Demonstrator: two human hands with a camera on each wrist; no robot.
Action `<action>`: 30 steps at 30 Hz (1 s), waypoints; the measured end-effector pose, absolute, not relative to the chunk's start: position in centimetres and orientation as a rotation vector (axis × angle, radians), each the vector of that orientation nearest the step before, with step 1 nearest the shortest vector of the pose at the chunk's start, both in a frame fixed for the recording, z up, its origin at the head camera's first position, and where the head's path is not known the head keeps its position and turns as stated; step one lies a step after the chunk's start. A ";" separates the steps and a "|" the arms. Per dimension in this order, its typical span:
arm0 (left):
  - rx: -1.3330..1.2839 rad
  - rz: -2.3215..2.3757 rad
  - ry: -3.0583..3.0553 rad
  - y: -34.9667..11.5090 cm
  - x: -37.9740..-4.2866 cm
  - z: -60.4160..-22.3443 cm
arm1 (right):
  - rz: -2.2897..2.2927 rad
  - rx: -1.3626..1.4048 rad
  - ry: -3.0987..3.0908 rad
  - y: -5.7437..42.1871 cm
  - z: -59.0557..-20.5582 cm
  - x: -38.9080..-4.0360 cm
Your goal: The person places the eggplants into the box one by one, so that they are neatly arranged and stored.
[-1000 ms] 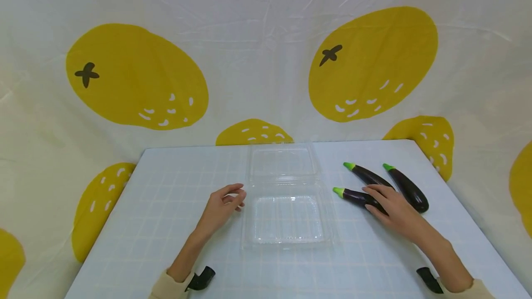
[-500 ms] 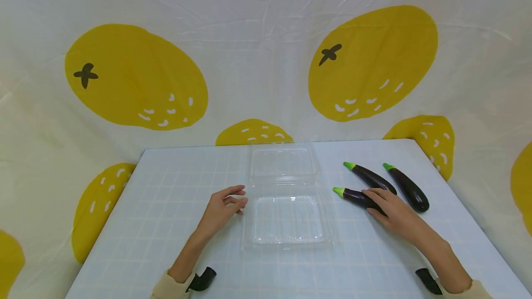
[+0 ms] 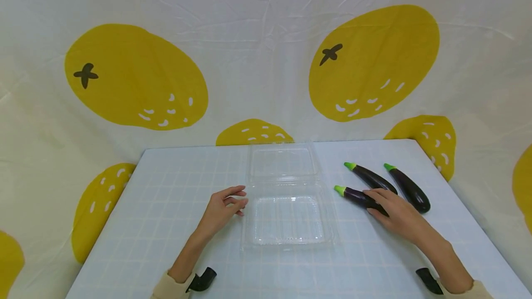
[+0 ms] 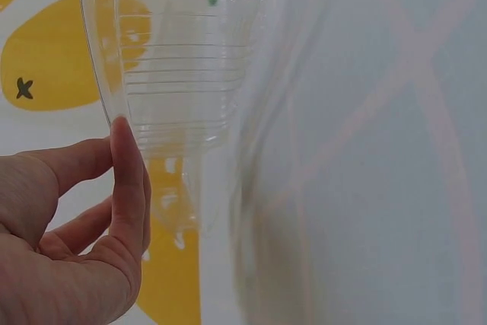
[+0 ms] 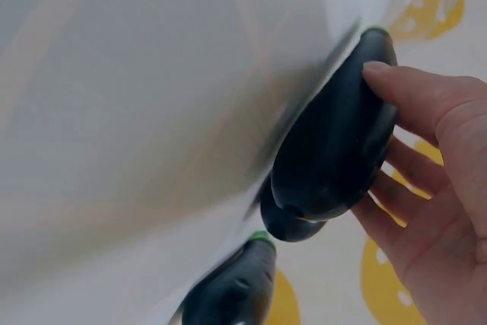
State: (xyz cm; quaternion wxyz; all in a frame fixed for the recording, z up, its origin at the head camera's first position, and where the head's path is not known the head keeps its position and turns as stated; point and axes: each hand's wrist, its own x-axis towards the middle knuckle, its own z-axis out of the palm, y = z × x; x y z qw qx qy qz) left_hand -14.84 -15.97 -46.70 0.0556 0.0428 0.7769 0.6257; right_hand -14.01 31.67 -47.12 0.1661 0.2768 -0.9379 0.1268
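Note:
My right hand (image 3: 395,211) grips the nearest eggplant (image 3: 357,197) around its thick end, its green stem end pointing left. In the right wrist view the thumb lies on one side of this eggplant (image 5: 331,142) and the fingers on the other. Two more eggplants lie beside it, one just behind (image 3: 367,176) and one farther right (image 3: 409,190). My left hand (image 3: 222,209) stays at the left rim of a clear plastic clamshell container (image 3: 287,248), fingers loosely bent. In the left wrist view its fingertips overlap the container's rim (image 4: 95,58).
The container's lid (image 3: 282,160) is folded back toward the table's far edge. A pale checked cloth covers the table (image 3: 166,225). Behind it hangs a white curtain (image 3: 257,59) with large yellow fruit prints.
The green end of the gripped eggplant has risen very slightly. My left fingers have shifted a little at the container's rim. The other two eggplants stay where they were.

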 end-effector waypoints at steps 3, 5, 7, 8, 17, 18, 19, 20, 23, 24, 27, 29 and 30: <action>0.124 1.895 2.362 -15.9 -14.8 -46.7 | 0.361 0.732 -2.712 31.6 -46.7 -13.8; 0.121 1.889 2.368 -15.9 -14.8 -46.6 | 0.355 0.711 -2.720 31.6 -46.5 -13.8; 0.118 1.888 2.369 -15.9 -14.8 -46.6 | 0.348 0.699 -2.714 31.7 -46.3 -13.8; 0.116 1.888 2.370 -15.9 -14.8 -46.6 | 0.343 0.694 -2.711 31.7 -46.3 -13.7; 0.113 1.890 2.358 -16.0 -14.9 -46.7 | 0.354 0.639 -2.753 31.8 -45.5 -13.7; 0.114 1.892 2.353 -16.1 -14.9 -46.8 | 0.356 0.637 -2.754 31.8 -45.4 -13.7; 0.114 1.888 2.354 -16.1 -14.9 -46.8 | 0.362 0.638 -2.752 31.8 -45.3 -13.7; 0.113 1.887 2.353 -16.1 -14.9 -46.8 | 0.363 0.640 -2.747 31.8 -45.2 -13.7; 0.120 1.883 2.356 -16.2 -15.0 -46.7 | 0.366 0.676 -2.705 32.0 -44.9 -13.7; 0.130 1.885 2.357 -16.2 -15.0 -46.7 | 0.364 0.690 -2.688 32.0 -44.8 -13.7; 0.147 1.887 2.357 -16.2 -15.0 -46.7 | 0.363 0.729 -2.640 32.1 -44.5 -13.7; 0.150 1.884 2.357 -16.2 -15.1 -46.7 | 0.361 0.754 -2.612 32.2 -44.3 -13.8; 0.152 1.882 2.357 -16.2 -15.1 -46.7 | 0.359 0.763 -2.601 32.2 -44.2 -13.8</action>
